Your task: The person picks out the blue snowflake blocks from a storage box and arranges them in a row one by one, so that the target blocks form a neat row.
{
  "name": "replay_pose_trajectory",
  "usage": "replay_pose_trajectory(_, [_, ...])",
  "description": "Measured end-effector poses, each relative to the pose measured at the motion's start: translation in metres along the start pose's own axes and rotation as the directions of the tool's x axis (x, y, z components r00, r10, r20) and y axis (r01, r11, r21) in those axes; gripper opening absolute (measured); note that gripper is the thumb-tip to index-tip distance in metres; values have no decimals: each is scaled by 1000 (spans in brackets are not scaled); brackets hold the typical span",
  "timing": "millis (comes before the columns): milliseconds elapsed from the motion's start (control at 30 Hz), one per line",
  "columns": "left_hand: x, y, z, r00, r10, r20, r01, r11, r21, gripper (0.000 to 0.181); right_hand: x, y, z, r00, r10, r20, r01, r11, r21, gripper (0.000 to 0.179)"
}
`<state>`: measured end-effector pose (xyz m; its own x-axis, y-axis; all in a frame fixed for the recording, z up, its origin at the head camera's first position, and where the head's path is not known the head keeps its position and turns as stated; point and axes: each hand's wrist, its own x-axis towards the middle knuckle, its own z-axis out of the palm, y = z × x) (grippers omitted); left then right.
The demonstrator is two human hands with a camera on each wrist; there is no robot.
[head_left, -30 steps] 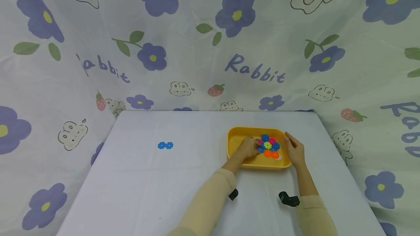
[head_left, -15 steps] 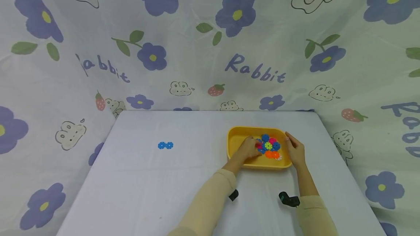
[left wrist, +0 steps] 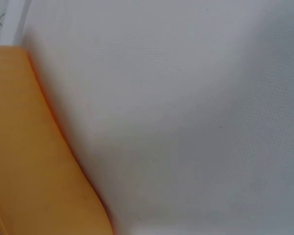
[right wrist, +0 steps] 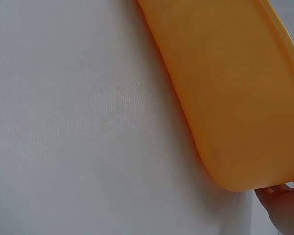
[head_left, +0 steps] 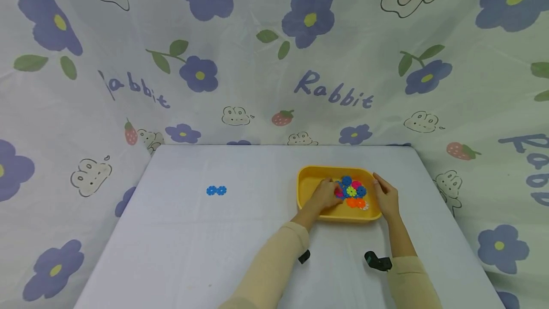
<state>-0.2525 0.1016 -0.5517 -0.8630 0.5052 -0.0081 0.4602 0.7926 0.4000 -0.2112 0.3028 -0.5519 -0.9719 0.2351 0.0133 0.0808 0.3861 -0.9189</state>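
A yellow tray (head_left: 310, 171) stands right of the table's middle in the head view. Inside it, toward the right, lies a pile of snowflake discs, among them a yellow disc (head_left: 351, 191), blue discs (head_left: 346, 180) and orange discs (head_left: 355, 202). My left hand (head_left: 324, 194) reaches over the near wall into the tray and pinches a pink snowflake disc (head_left: 339, 193) at the pile's left edge; its fingertips are partly hidden. With my right hand (head_left: 387, 197) I grip the tray's right end. Fingers of that hand (right wrist: 284, 208) show at the tray's corner in the right wrist view.
Two blue discs (head_left: 216, 190) lie side by side on the white table (head_left: 180, 242) at the left. Black devices sit at both wrists, the right device (head_left: 378, 261) showing more fully. Behind the table hangs a flower-patterned cloth (head_left: 249, 85).
The pink disc at my left fingertips has shifted slightly toward me, and nearby discs have moved a little. My right hand and the tray stay where they were.
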Motion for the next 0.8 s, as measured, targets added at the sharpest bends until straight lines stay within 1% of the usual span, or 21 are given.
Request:
replay_pose_trajectory(100, [0,1,0,1000,-11,1,11,999,31,37,0,0,0,1000,-1,-6,1,1000,3,51])
replay_pose_trajectory(167, [1,2,0,1000,-18,2,18,1000,16,36,0,0,0,1000,4,-8,-4,1000,5,51])
replay_pose_trajectory(300, [2,0,1,999,-44,-2,44,997,-61,30,-1,-2,0,1000,8,-10,-8,1000,10,51])
replay_pose_trajectory(433, [4,-2,3,996,-92,18,94,981,-169,28,-1,-3,0,1000,6,4,-6,1000,9,51])
replay_pose_trajectory(600, [5,-4,5,988,-146,51,154,950,-273,28,2,0,-4,999,11,51,-10,1000,-16,55])
replay_pose_trajectory(700, [5,-4,4,986,-153,67,166,944,-286,27,3,1,-7,996,12,89,-9,999,-42,56])
replay_pose_trajectory(800, [5,-4,4,985,-155,71,169,946,-275,26,3,1,-11,991,-6,137,14,998,-61,57])
